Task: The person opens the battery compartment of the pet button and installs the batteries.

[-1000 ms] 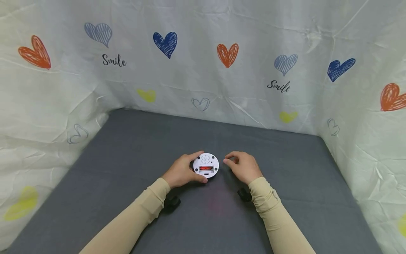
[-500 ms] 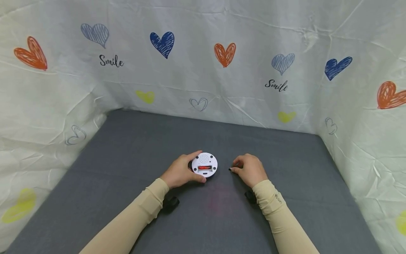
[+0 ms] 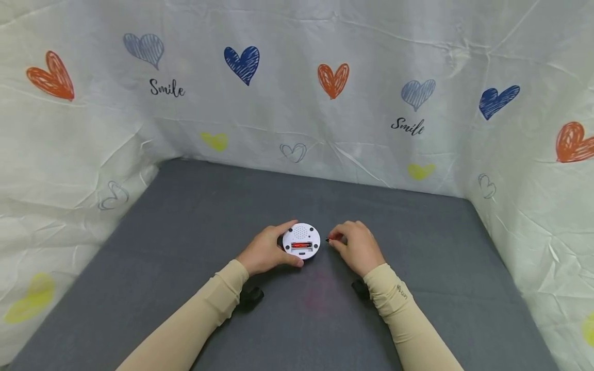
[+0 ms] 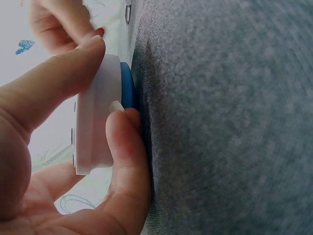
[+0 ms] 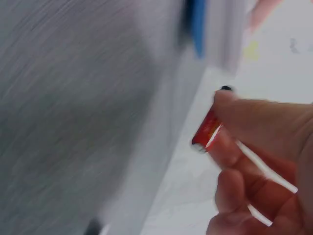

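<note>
A round white device (image 3: 301,233) with small speaker holes and dark feet lies back up near the middle of the table. Its battery compartment is uncovered, and a red battery (image 3: 302,246) shows inside. My left hand (image 3: 265,251) grips the device from the left, thumb at the near edge and fingers at the far side; the left wrist view shows a blue part (image 4: 127,85) on its underside. Just right of the device, my right hand (image 3: 357,246) pinches another red battery (image 5: 209,128) between thumb and fingertips. That battery is tilted and apart from the device.
A dark grey cloth (image 3: 223,206) covers the table. White sheeting (image 3: 287,113) printed with hearts rises behind it and on both sides. Black wrist-worn cameras sit under the left wrist (image 3: 251,298) and the right.
My right hand drew away to the right, then came back left toward the device, and the red battery now shows at its fingertips. The left hand keeps its hold on the device.
</note>
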Demonstrator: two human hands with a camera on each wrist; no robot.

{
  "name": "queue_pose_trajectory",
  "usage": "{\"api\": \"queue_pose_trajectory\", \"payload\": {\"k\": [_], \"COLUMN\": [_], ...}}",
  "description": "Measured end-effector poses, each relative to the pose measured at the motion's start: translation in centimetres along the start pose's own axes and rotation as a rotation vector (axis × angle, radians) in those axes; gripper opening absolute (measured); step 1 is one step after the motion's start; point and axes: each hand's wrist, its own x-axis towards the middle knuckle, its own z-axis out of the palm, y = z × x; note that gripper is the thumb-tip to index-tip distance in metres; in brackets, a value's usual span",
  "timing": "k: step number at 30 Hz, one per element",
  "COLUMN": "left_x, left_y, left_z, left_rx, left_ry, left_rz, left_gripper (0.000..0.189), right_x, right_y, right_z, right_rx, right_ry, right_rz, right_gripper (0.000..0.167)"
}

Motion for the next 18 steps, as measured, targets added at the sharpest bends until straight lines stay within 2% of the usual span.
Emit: {"api": "queue_pose_trajectory", "payload": {"k": [4,9,18], "left_x": [0.1,0.0,-0.2], "left_y": [0.0,-0.2,-0.6], "left_z": [0.0,-0.1,-0.3], "left_rx": [-0.007,-0.019,-0.069], "left_ry": [-0.008,-0.014,-0.024], "left_rz": [-0.005,0.003,0.09], "left_gripper": [0.108,0.108,0.112], "right_x": [0.1,0.4,1.0], "right_y": [-1.9,-3.8,-5.6], "right_z": [-0.2,0.5,2.6], "right_rx": [0.06,0.092,0.075], "right_ry": [0.005,-0.007,-0.028], "right_rz": [-0.094,-0.167,-0.283], "right_gripper": [0.007,0.009,0.01]}}
